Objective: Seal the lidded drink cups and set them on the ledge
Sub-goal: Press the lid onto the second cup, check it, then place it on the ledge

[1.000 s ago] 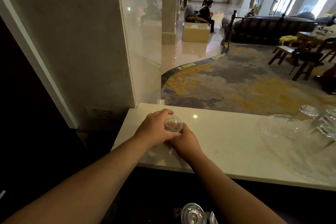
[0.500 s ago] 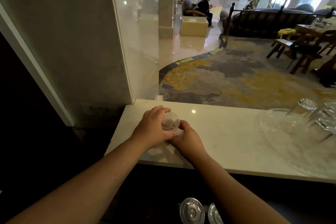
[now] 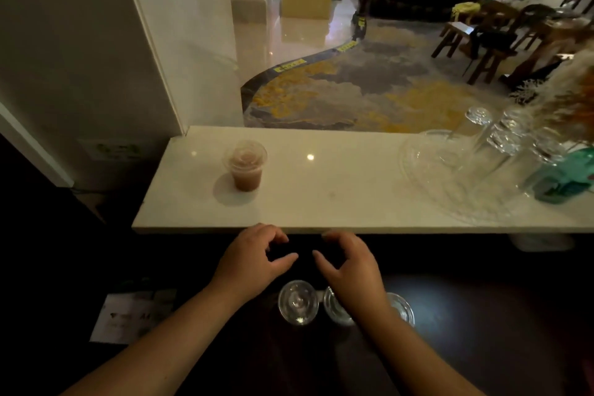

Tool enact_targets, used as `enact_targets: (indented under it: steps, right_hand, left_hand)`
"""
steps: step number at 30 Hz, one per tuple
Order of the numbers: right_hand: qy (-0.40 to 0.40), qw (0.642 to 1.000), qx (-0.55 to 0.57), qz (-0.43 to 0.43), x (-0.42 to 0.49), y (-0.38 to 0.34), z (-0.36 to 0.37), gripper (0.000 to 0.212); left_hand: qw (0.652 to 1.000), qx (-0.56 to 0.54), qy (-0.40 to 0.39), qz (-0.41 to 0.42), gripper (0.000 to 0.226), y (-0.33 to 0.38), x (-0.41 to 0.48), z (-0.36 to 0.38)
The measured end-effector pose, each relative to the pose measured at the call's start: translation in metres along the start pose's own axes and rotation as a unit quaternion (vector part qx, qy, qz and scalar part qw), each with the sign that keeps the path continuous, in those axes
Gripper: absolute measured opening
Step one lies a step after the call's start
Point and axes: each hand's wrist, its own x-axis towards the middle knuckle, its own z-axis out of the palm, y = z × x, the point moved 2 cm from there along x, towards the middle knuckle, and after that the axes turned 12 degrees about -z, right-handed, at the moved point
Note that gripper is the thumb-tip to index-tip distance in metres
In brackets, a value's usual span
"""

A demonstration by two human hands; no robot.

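Observation:
A small clear lidded cup (image 3: 246, 165) of brownish drink stands alone on the left part of the white marble ledge (image 3: 337, 190). Both hands hover just below the ledge's front edge, over the dark counter. My left hand (image 3: 254, 255) and my right hand (image 3: 350, 262) are empty, fingers curled and apart. Beneath them stand three more clear lidded cups: one (image 3: 298, 302) under my left hand, one (image 3: 336, 307) partly hidden by my right wrist, one (image 3: 401, 309) to the right.
A large clear glass plate (image 3: 450, 177) and several upturned glasses (image 3: 501, 141) fill the ledge's right part, beside a green packet (image 3: 565, 173) and dried flowers. A white paper (image 3: 128, 315) lies on the dark counter at left. A wall corner stands at the ledge's left end.
Both hands let go of the cup, which now stands alone on the ledge, and drew back below the ledge's edge. The view tilted down, showing more cups on the counter.

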Motion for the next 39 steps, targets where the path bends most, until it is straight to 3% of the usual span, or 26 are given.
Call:
enact_targets:
  steps: [3, 5, 8, 11, 15, 18, 23, 28, 32, 36, 39]
  right_hand:
    - [-0.031, 0.999, -0.013, -0.004, -0.034, 0.014, 0.022, 0.029]
    - [-0.083, 0.994, 0.016, 0.063, -0.056, 0.020, 0.034, 0.024]
    - [-0.153, 0.969, 0.042, 0.189, -0.081, 0.030, 0.055, 0.032]
    - [-0.204, 0.944, 0.047, 0.254, -0.089, 0.045, 0.075, 0.042]
    - [-0.225, 0.929, 0.086, 0.281, -0.084, 0.051, 0.096, 0.040]
    - [-0.234, 0.916, 0.129, 0.299, -0.085, 0.053, 0.114, 0.035]
    - [-0.280, 0.885, 0.202, 0.312, -0.085, 0.032, 0.121, 0.032]
    - [-0.305, 0.894, 0.183, 0.273, -0.079, 0.018, 0.127, 0.028]
    - [-0.336, 0.911, 0.079, 0.226, -0.079, 0.020, 0.127, 0.038]
    - [-0.333, 0.904, 0.105, 0.245, -0.089, 0.019, 0.130, 0.052]
    - [-0.318, 0.908, 0.107, 0.253, -0.080, 0.020, 0.134, 0.048]
  left_hand:
    - [0.996, 0.013, -0.078, -0.035, 0.042, -0.018, -0.008, 0.039]
    - [0.989, 0.031, -0.138, -0.051, 0.060, -0.030, -0.013, 0.064]
    - [0.974, 0.086, -0.203, -0.051, 0.082, -0.042, -0.020, 0.090]
    - [0.967, 0.095, -0.225, -0.070, 0.087, -0.053, -0.025, 0.100]
    - [0.970, 0.104, -0.195, -0.103, 0.088, -0.059, -0.035, 0.096]
    - [0.971, 0.101, -0.169, -0.135, 0.084, -0.067, -0.045, 0.090]
    - [0.963, 0.081, -0.159, -0.202, 0.055, -0.090, -0.060, 0.073]
    - [0.947, 0.053, -0.143, -0.284, 0.023, -0.116, -0.072, 0.062]
    - [0.937, 0.025, -0.145, -0.317, 0.023, -0.124, -0.067, 0.064]
    - [0.921, -0.029, -0.196, -0.335, 0.026, -0.125, -0.063, 0.072]
    - [0.900, -0.074, -0.235, -0.359, 0.024, -0.124, -0.071, 0.074]
